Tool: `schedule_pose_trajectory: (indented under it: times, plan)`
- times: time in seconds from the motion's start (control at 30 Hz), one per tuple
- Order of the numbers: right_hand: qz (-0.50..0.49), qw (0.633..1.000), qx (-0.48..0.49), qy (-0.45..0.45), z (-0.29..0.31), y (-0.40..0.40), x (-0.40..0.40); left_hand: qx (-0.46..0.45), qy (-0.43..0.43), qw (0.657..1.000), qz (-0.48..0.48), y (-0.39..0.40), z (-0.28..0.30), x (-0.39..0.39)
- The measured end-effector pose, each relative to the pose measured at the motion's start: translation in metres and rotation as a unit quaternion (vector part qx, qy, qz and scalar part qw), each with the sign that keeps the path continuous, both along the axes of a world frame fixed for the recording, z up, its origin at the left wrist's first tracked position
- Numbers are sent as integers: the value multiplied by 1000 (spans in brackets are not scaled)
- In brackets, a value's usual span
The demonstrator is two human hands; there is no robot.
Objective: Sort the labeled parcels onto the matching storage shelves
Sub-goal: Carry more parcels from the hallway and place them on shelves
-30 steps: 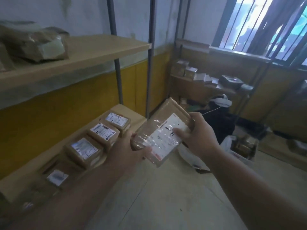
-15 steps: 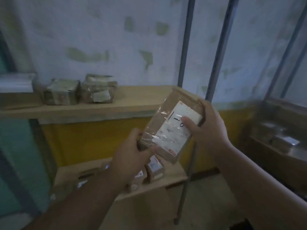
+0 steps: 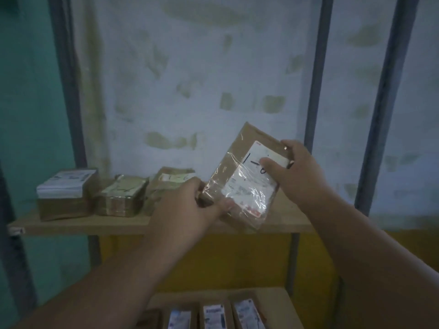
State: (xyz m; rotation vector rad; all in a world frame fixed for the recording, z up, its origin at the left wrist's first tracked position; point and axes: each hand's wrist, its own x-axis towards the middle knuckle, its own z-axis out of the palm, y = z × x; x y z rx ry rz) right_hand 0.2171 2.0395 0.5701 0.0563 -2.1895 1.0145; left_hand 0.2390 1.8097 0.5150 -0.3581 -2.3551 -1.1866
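Observation:
A flat brown parcel [image 3: 234,167] wrapped in clear tape, with a white label marked "1-6", is held tilted just above the front of the upper wooden shelf [image 3: 95,224]. My left hand [image 3: 187,210] grips its lower left corner. My right hand [image 3: 292,172] grips its upper right corner, thumb across the label. Three taped parcels stand in a row on that shelf to the left: one with a white top [image 3: 65,193], a middle one [image 3: 121,195], and one marked "1-6" [image 3: 166,184] partly behind my left hand.
A lower shelf [image 3: 273,298] at the bottom holds several labelled parcels [image 3: 213,317] side by side. Grey metal uprights [image 3: 316,91] rise on both sides of the upper shelf. A pale stained wall is behind, a teal wall at left, a yellow band below.
My view has swung left and up toward the upper shelf. Both hands have carried the parcel up to the shelf, next to the row of parcels.

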Motion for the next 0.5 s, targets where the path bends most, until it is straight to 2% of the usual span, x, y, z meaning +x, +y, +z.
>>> schedule_pose_trajectory:
  times: [0.07, 0.13, 0.23, 0.33, 0.5]
  plan:
    - [20, 1000, 0, -13, 5, 9, -32, -16, 17, 999, 46, 10, 8, -14]
    - [48, 998, -4, -30, 9, 17, -67, -78, 9, 992, 103, 22, 16, -26]
    - [87, 991, 44, -93, 15, 25, -114, -176, -18, 965, 195, 43, 27, -42]
    - [112, 978, 106, -140, 17, 26, -152, -220, -45, 947, 230, 60, 31, -64]
    - [153, 955, 204, -150, 15, 11, -198, -268, -117, 915, 278, 77, 27, -98]
